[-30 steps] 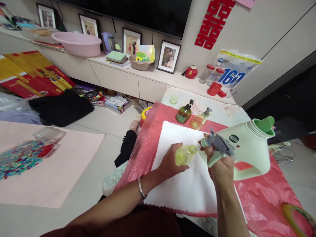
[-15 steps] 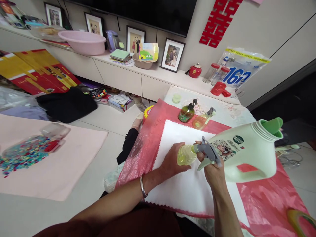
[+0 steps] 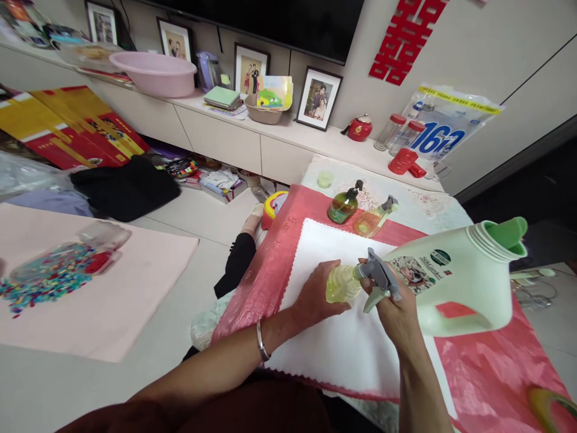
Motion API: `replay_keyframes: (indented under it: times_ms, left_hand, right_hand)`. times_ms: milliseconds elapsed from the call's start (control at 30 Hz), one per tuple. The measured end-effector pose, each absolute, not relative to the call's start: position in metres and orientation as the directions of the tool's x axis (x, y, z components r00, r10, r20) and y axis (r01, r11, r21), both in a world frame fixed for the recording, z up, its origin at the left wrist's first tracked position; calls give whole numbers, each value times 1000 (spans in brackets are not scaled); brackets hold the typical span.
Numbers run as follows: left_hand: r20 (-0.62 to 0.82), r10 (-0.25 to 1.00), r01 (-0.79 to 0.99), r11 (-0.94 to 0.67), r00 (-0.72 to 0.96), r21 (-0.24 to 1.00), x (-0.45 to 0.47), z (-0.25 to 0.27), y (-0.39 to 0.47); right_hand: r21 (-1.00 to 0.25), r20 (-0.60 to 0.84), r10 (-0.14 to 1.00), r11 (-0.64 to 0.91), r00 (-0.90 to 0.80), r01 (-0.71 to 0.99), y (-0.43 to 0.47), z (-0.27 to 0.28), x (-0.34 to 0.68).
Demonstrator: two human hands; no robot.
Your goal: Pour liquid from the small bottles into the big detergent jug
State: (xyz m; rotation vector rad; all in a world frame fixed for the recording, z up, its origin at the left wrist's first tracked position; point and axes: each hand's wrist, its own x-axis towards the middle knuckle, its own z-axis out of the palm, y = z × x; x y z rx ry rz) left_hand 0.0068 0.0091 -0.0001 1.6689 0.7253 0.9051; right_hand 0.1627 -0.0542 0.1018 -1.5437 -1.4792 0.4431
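My left hand is wrapped round the clear ribbed body of a spray bottle holding yellowish liquid. The bottle is tilted over a white scalloped-edge sheet. At its neck, my right hand has its fingers closed on the grey trigger head. Just right of that hand stands a large pale green jug with a green piece in its mouth. Behind the sheet are a green pump bottle and a second spray bottle with orange liquid.
Red plastic sheeting covers the table, with a tape roll at the front right. A small pale green cup sits at the back. Left, a pink board bears colourful small pieces. A cabinet runs along the wall.
My right hand has shifted slightly at the grey trigger head, its wrist further right. My left hand keeps its hold on the bottle. The whole view has moved a little.
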Motion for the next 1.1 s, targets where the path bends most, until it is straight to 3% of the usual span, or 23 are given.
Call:
replay_keyframes:
  times_ms: [233,400,700,1100]
  left_hand:
    - [210,822,38,-271,530,962,7,1,9]
    - [208,829,40,-267,519,963,7,1,8]
    - [230,828,57,-300,511,952,8,-3,8]
    - [225,823,50,-293,521,955,8,-6,10]
  right_hand:
    - [-709,418,896,220,148,670,-53,106,158]
    - [-672,512,834,240,206,700,-56,98,151]
    - [-813,391,838,121,380,569,-58,80,146]
    - [-834,431,804,181,409,522,-57,75,136]
